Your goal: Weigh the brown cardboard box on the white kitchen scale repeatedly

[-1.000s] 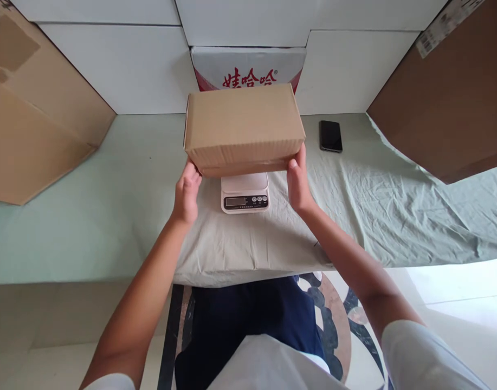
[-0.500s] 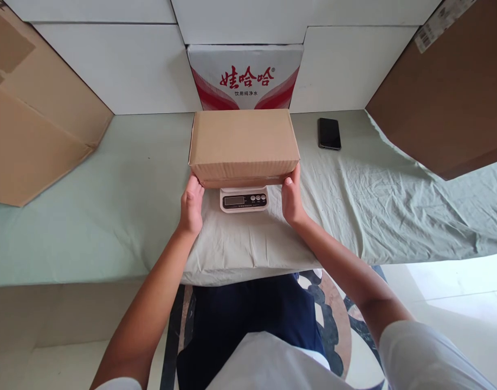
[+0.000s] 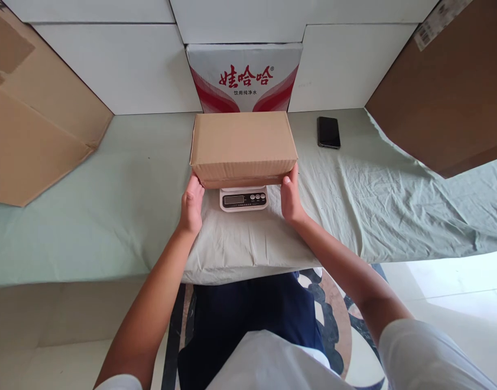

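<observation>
Closed brown cardboard box [image 3: 243,146] sitting over a small white digital scale [image 3: 244,199], covering all but the scale's front strip with display and buttons. Left hand [image 3: 191,205] pressed against the box's near left lower corner, right hand [image 3: 291,196] against the near right lower corner, fingers curled onto the side walls: both clamped on the box, 1 at each end. Probably light, judging by the relaxed fingertip hold; corrugated walls stiff enough for squeezing from the 2 ends, matte surface unlikely to slip. Best hold likely low at the short ends, near the bottom edge. Beyond the right hand, a black phone [image 3: 328,132] on the cloth-covered counter [image 3: 110,206]; past the box, a red-and-white carton [image 3: 244,76].
</observation>
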A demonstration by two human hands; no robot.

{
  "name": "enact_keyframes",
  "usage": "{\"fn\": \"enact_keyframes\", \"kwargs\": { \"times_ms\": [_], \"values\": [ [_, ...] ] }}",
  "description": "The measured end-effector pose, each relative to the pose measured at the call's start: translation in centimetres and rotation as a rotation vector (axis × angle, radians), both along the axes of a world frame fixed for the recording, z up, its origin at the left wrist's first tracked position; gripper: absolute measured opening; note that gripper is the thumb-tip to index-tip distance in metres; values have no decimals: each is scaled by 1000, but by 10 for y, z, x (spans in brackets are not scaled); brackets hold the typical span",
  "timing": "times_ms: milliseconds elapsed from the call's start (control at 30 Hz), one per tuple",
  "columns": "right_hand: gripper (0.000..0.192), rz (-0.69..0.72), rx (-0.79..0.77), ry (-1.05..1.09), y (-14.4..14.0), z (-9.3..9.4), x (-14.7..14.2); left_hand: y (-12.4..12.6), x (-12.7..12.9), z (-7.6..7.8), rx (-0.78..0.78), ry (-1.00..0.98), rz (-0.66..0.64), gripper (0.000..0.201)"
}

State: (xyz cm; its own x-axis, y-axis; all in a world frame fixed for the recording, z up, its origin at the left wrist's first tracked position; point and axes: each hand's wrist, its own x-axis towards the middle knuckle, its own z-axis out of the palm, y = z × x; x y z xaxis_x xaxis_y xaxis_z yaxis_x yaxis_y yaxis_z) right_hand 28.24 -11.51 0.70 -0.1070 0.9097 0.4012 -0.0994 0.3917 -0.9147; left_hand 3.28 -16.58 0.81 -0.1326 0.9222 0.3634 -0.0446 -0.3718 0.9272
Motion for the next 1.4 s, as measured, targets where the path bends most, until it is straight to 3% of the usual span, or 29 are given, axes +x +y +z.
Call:
{"fn": "enact_keyframes", "kwargs": {
  "times_ms": [833,1400],
  "values": [
    [63,33,13,81,4,6,3,1,1,3,-11,2,0,88],
    [72,-37,-21,98,12,-2,14,4,-13,-1,69,2,21,85]
  ]
}}
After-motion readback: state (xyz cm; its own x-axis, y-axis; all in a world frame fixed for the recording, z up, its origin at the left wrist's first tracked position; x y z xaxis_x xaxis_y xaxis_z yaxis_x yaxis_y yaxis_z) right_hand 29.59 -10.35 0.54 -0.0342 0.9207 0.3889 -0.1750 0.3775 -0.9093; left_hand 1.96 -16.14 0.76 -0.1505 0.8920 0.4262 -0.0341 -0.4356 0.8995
